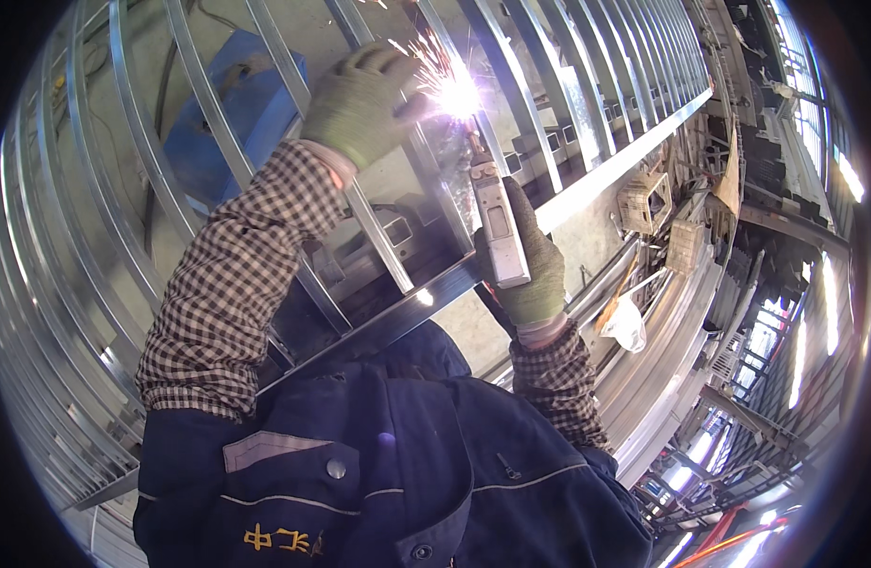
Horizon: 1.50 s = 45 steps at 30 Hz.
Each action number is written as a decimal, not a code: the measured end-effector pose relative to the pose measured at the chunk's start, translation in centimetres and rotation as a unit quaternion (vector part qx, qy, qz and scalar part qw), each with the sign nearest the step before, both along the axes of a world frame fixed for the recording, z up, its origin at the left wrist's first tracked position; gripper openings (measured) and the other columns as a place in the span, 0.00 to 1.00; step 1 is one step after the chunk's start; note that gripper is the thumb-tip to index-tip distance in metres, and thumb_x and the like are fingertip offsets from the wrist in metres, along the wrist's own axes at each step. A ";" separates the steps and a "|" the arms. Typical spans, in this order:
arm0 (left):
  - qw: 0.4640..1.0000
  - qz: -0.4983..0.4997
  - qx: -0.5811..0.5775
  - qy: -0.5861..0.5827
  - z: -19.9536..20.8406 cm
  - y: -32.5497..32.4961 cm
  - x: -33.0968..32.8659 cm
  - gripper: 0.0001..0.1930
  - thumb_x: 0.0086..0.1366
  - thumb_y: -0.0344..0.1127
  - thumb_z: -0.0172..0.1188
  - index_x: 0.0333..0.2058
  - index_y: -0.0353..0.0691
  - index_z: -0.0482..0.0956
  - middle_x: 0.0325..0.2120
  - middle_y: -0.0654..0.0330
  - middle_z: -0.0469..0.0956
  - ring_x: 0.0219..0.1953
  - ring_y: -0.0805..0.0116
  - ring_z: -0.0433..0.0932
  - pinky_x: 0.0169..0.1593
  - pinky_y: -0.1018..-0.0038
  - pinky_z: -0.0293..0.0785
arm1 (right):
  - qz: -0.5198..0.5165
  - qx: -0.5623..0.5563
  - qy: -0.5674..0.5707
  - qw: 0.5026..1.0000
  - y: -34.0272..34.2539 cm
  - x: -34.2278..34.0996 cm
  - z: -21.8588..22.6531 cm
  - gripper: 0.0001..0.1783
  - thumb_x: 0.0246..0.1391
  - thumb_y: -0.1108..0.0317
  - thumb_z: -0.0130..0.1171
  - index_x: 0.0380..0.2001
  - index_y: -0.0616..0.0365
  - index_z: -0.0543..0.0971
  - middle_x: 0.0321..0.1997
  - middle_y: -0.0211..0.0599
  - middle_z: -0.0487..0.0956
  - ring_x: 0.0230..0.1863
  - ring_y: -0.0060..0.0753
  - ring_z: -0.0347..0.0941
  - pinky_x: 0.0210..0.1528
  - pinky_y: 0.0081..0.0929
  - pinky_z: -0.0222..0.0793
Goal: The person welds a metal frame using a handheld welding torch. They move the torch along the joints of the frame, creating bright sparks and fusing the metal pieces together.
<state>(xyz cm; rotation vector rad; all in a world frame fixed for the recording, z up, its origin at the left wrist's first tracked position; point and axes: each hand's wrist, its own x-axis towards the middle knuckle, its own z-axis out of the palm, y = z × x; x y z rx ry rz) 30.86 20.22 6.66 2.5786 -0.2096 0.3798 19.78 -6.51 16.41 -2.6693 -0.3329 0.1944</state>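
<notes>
Bright sparks and a white glare burst from the tip of a pale grey welding torch [500, 232], which my gloved right hand [535, 270] grips from below. The glare hides the exact spot where the tip meets the metal. Just left of it, my left hand [360, 104], in a green work glove, is closed over a metal bar [433, 175], its fingers partly washed out by the light. That bar is one of many parallel square bars in a large shiny frame. The frame's near rail [388, 317] runs in front of my body.
Beneath the bars at the upper left lies a blue object [237, 109], partly hidden. Long metal profiles [667, 383] are stacked on the right. A wooden-looking crate [645, 202] and a white bag [624, 324] are there too. The frame's bright side rail [624, 163] extends to the upper right.
</notes>
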 end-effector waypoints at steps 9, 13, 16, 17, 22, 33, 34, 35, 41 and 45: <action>0.993 0.105 0.046 0.018 -1.2 2.4 0.2 0.30 0.73 0.57 0.62 0.64 0.41 0.78 0.62 0.51 0.79 0.66 0.50 0.76 0.69 0.55 0.73 | 0.001 0.000 -0.005 1.000 0.1 0.0 0.0 0.49 0.58 0.62 0.73 0.79 0.44 0.61 0.43 0.48 0.89 0.38 0.54 0.88 0.36 0.43 0.83; 0.994 0.103 0.035 0.008 -1.4 2.5 0.2 0.31 0.73 0.56 0.62 0.65 0.40 0.77 0.63 0.50 0.79 0.65 0.50 0.76 0.70 0.56 0.73 | 0.001 -0.017 -0.009 1.000 0.2 -0.1 0.2 0.50 0.58 0.61 0.73 0.79 0.44 0.61 0.43 0.48 0.89 0.39 0.54 0.88 0.36 0.43 0.83; 0.990 0.109 0.085 0.022 -1.3 2.7 0.2 0.28 0.79 0.57 0.53 0.66 0.44 0.74 0.62 0.59 0.78 0.67 0.61 0.75 0.70 0.59 0.72 | 0.004 -0.016 -0.004 1.000 0.2 -0.1 0.3 0.51 0.57 0.62 0.74 0.80 0.44 0.60 0.45 0.48 0.89 0.40 0.54 0.88 0.37 0.43 0.83; 0.990 0.107 0.083 0.027 -1.2 2.6 0.2 0.28 0.79 0.57 0.53 0.66 0.44 0.74 0.62 0.59 0.78 0.67 0.61 0.75 0.70 0.59 0.72 | 0.007 -0.011 -0.008 1.000 0.1 -0.2 0.2 0.51 0.56 0.62 0.74 0.80 0.44 0.60 0.45 0.48 0.89 0.40 0.54 0.88 0.37 0.42 0.83; 0.989 0.106 0.088 0.044 -1.0 2.6 0.2 0.30 0.79 0.57 0.53 0.67 0.42 0.74 0.63 0.58 0.78 0.67 0.60 0.74 0.71 0.59 0.71 | 0.022 0.018 -0.019 0.999 -0.7 -0.3 -0.3 0.54 0.54 0.63 0.76 0.80 0.42 0.59 0.46 0.47 0.88 0.41 0.54 0.88 0.37 0.42 0.83; 0.994 0.106 0.032 0.012 -1.3 3.3 0.1 0.28 0.74 0.55 0.61 0.62 0.41 0.80 0.59 0.52 0.82 0.63 0.52 0.79 0.67 0.57 0.75 | 0.085 0.087 0.000 0.993 -2.2 -0.2 1.7 0.33 0.61 0.75 0.70 0.69 0.56 0.76 0.52 0.43 0.87 0.46 0.30 0.87 0.42 0.27 0.84; 0.994 0.106 0.031 0.007 -1.3 3.3 0.1 0.28 0.73 0.55 0.62 0.62 0.41 0.81 0.59 0.52 0.82 0.62 0.52 0.80 0.67 0.56 0.75 | 0.148 0.051 -0.020 0.987 -2.6 0.4 2.1 0.31 0.60 0.75 0.71 0.67 0.56 0.78 0.52 0.43 0.87 0.45 0.32 0.87 0.41 0.28 0.84; 0.994 0.108 0.029 0.001 -1.3 3.4 0.1 0.27 0.73 0.54 0.63 0.62 0.42 0.81 0.59 0.52 0.83 0.61 0.51 0.81 0.66 0.56 0.76 | 0.208 0.023 -0.055 0.976 -3.0 1.2 2.3 0.29 0.59 0.74 0.71 0.64 0.57 0.79 0.51 0.42 0.87 0.45 0.35 0.87 0.43 0.29 0.84; 0.992 0.119 0.031 0.024 -0.7 3.5 0.0 0.26 0.72 0.54 0.65 0.59 0.43 0.83 0.55 0.52 0.85 0.57 0.50 0.83 0.63 0.56 0.78 | 0.162 0.199 0.144 0.956 -5.1 5.8 1.4 0.25 0.65 0.72 0.68 0.63 0.62 0.78 0.52 0.37 0.88 0.49 0.28 0.86 0.48 0.22 0.83; 0.993 0.111 0.031 0.025 0.1 3.5 0.0 0.24 0.71 0.52 0.66 0.57 0.41 0.84 0.52 0.53 0.86 0.54 0.51 0.85 0.60 0.56 0.80 | 0.112 0.305 0.309 0.894 -6.8 8.5 0.2 0.24 0.64 0.68 0.72 0.62 0.59 0.81 0.54 0.36 0.88 0.50 0.28 0.86 0.52 0.27 0.83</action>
